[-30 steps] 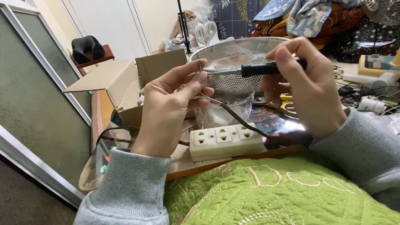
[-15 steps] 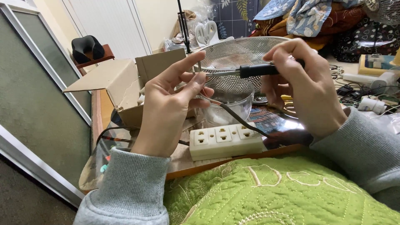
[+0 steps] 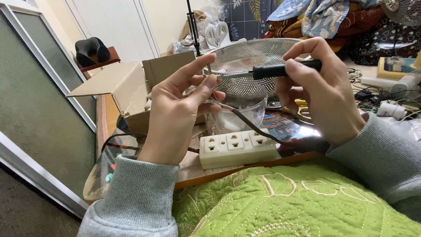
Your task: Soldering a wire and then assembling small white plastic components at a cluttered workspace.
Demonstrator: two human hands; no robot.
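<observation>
Both hands [image 3: 175,109] higher; one screwdriver [image 3: 280,70].

Soft, even daylight fills the head view, bright and without hard shadows. Both hands, the left hand [image 3: 175,112] and the right hand [image 3: 322,94], are sharply rendered, with only faint shading under the fingers. A pale glare lies on the glass bowl [image 3: 245,107] and on the glossy surface near the table's front edge [image 3: 302,131], washing out detail there. The metal colander [image 3: 258,55] catches a mild sheen. Clutter at the table's far right corner is slightly soft. Straight lines of the grey panel [image 3: 39,105] at the left lean outward, a wide-angle distortion.
</observation>
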